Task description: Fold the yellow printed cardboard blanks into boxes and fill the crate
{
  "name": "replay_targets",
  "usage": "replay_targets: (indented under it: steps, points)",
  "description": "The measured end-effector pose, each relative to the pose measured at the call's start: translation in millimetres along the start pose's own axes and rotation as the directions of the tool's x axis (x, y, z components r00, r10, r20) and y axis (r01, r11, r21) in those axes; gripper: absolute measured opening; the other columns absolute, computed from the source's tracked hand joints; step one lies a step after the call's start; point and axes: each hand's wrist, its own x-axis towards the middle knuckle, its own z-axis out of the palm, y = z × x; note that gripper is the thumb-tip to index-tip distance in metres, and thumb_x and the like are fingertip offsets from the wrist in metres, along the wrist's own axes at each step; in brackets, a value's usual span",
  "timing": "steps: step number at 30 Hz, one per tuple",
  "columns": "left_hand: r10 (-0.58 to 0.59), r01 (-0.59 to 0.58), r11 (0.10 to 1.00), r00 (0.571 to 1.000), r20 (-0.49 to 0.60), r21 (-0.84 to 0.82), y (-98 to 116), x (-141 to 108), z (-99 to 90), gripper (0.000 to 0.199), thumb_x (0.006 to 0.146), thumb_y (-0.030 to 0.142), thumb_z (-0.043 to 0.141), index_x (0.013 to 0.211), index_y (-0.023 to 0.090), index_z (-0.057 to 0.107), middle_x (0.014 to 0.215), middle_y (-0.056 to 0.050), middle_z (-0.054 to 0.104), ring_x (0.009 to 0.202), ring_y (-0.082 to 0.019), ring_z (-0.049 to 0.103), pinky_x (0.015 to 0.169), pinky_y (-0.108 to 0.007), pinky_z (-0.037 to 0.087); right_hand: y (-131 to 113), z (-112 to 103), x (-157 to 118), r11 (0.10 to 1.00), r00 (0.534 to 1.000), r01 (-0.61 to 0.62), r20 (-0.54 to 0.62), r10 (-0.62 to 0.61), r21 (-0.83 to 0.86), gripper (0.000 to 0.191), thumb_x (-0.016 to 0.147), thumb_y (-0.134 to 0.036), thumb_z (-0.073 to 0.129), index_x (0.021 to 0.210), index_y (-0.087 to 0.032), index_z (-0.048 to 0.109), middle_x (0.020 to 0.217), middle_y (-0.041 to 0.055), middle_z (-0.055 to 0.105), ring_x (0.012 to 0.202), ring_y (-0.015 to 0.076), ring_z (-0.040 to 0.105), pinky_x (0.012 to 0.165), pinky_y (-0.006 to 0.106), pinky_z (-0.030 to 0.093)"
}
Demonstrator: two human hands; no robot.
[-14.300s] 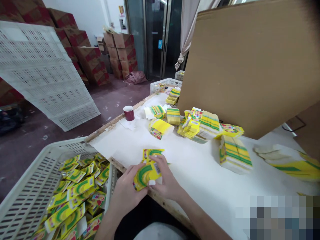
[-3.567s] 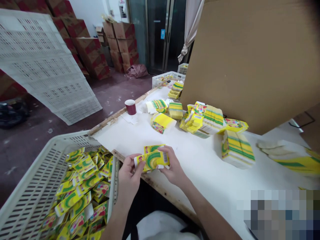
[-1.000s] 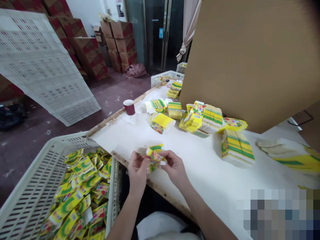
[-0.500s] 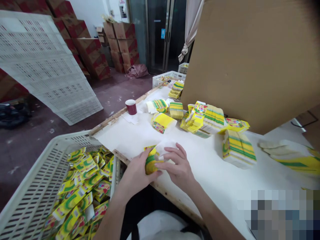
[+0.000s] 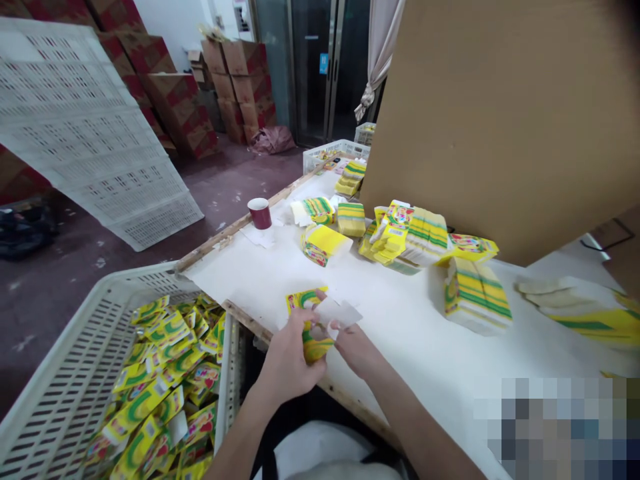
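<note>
Yellow-and-green packet [image 5: 317, 349], one: at the worktop's near edge, toward its left corner, gripped by the left hand [image 5: 293, 360], fingers curled over its left end and thumb below.

White slip [image 5: 341, 312], one: pinched between thumb and fingers of the right hand [image 5: 356, 348], close above the packet; whether the two are joined cannot be told.

Printed card [image 5: 296, 299], one: yellow and green, lying just beyond the left hand, partly covered by it.

Worktop [image 5: 400, 373]: white surface, worn wooden strips along the left and near edges.

Maroon cup [image 5: 260, 215], one: white inside, upright by the left edge, beside torn white paper [image 5: 259, 237].

Banded stacks [image 5: 477, 299], several: yellow, green and white, across the far side, before a large upright brown cardboard panel [image 5: 500, 127].

White slotted crate [image 5: 83, 333], one: beside the worktop's left corner, holding many filled-looking yellow packets [image 5: 150, 387], heaped loosely.
</note>
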Motion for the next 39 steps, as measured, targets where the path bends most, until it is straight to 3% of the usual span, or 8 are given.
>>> replay_targets:
  steps: [2,5,10,14,20,25,30,39]
  points:
    - [-0.036,0.037,0.999,0.999,0.012,-0.026,-3.7,1.3,0.7,0.056,0.063,0.013,0.059,0.114,0.021,0.036,0.096,-0.007,0.056,0.079,-0.02,0.06,0.069,-0.034,0.05,3.2,-0.8,-2.6,0.975,0.991,0.125,0.06,-0.116,-0.185,0.059,0.08,-0.037,0.057,0.135,-0.026,0.037,0.131,0.007,0.05,0.112,0.0219,0.053,0.096,0.041,0.041]
    - [0.004,-0.004,1.0,0.998,-0.06,0.006,-8.7,3.5,8.3,0.068,0.061,0.013,0.061,0.123,0.019,0.032,0.114,-0.013,0.05,0.104,-0.027,0.054,0.082,-0.041,0.048,4.5,-3.1,-4.4,0.829,0.949,0.314,0.129,-0.287,-0.463,0.055,0.082,-0.018,0.051,0.135,-0.029,0.038,0.133,0.0046,0.049,0.116,0.0213,0.05,0.1,0.041,0.038]
    - [-0.088,0.116,0.989,0.96,-0.264,0.093,-11.2,0.7,16.0,0.066,0.064,0.025,0.067,0.122,0.017,0.037,0.114,-0.014,0.051,0.11,-0.031,0.049,0.091,-0.05,0.041,5.9,-13.6,-1.3,0.73,0.891,0.35,-0.031,-0.452,-0.586,0.044,0.083,-0.012,0.045,0.122,-0.031,0.054,0.126,0.0035,0.056,0.118,0.0201,0.049,0.1,0.04,0.04]
    - [-0.117,0.126,0.991,0.976,-0.184,0.038,-11.5,-4.0,4.7,0.056,0.067,0.02,0.062,0.119,0.022,0.043,0.106,-0.009,0.059,0.097,-0.026,0.058,0.081,-0.038,0.047,3.9,-20.0,-2.5,0.645,0.895,0.407,0.141,-0.423,-0.647,0.051,0.082,-0.016,0.052,0.131,-0.031,0.044,0.134,0.0042,0.049,0.127,0.0221,0.041,0.099,0.04,0.042]
    - [-0.055,0.059,0.954,0.998,-0.019,0.293,-4.1,4.3,-14.4,0.058,0.066,0.024,0.061,0.121,0.022,0.042,0.105,-0.009,0.06,0.096,-0.028,0.059,0.078,-0.037,0.048,-4.8,-26.1,1.1,0.485,0.868,0.468,0.282,-0.408,-0.738,0.052,0.078,-0.006,0.05,0.124,-0.029,0.051,0.131,0.0078,0.048,0.12,0.0213,0.047,0.098,0.039,0.043]
    - [-0.12,0.071,0.911,0.988,0.095,0.406,0.1,8.6,-20.6,0.056,0.066,0.028,0.061,0.119,0.024,0.044,0.107,-0.009,0.059,0.09,-0.028,0.061,0.069,-0.036,0.047,-12.7,-30.2,0.1,0.552,0.883,0.467,0.341,-0.321,-0.69,0.042,0.077,-0.003,0.049,0.108,-0.027,0.064,0.126,0.0082,0.045,0.115,0.0206,0.049,0.093,0.035,0.046]
    - [0.035,-0.109,0.934,0.975,0.218,0.339,-2.6,10.8,-25.9,0.053,0.06,0.023,0.063,0.111,0.026,0.05,0.1,-0.006,0.066,0.091,-0.027,0.062,0.083,-0.039,0.041,-22.3,-30.8,-5.7,0.684,0.899,0.413,0.391,-0.198,-0.601,0.026,0.07,-0.015,0.07,0.094,-0.025,0.07,0.122,0.0074,0.048,0.11,0.0219,0.052,0.094,0.035,0.043]
    - [0.037,-0.085,0.926,0.99,0.134,0.367,2.4,12.8,-28.4,0.045,0.069,0.027,0.06,0.112,0.02,0.049,0.103,-0.007,0.065,0.095,-0.023,0.06,0.087,-0.039,0.038,-10.9,-21.3,-3.0,0.662,0.917,0.398,0.304,-0.259,-0.636,0.037,0.075,-0.021,0.065,0.111,-0.022,0.06,0.122,0.0111,0.05,0.12,0.0242,0.044,0.099,0.038,0.038]
